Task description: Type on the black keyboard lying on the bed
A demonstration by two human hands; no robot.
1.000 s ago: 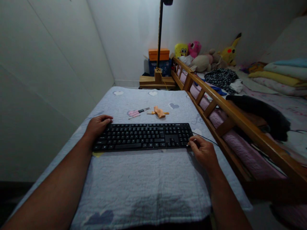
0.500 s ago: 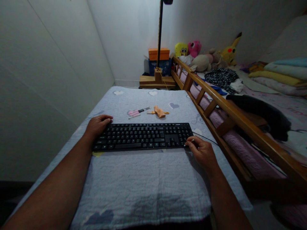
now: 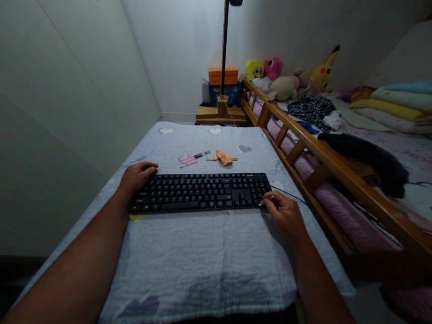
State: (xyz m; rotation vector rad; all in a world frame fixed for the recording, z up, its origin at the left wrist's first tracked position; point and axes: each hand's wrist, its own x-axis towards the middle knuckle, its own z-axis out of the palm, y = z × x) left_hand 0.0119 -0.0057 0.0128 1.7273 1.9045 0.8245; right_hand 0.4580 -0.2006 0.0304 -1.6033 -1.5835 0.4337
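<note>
While my left hand [image 3: 135, 179] grips the left end of a keyboard [image 3: 192, 192] between the far and near edges of the tabletop [image 3: 202, 252], my right hand [image 3: 285, 210] pinches a cotton swab [image 3: 260, 204] at the keyboard's near right corner.

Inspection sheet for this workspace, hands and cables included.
Surface: blue heart-patterned cloth, creased.
Job's things: black keyboard, flat; white stick, likely a swab, at its number pad.
Clutter: black-handled tool, loose stick, orange rag across a brush, beyond the keyboard.
Left hand: on the keyboard's left end.
Right hand: pinching the white stick.
Cables: black cable, keyboard's right end toward bed rail.
Surroundings: bed rail right; stuffed toys, orange box farther back.
</note>
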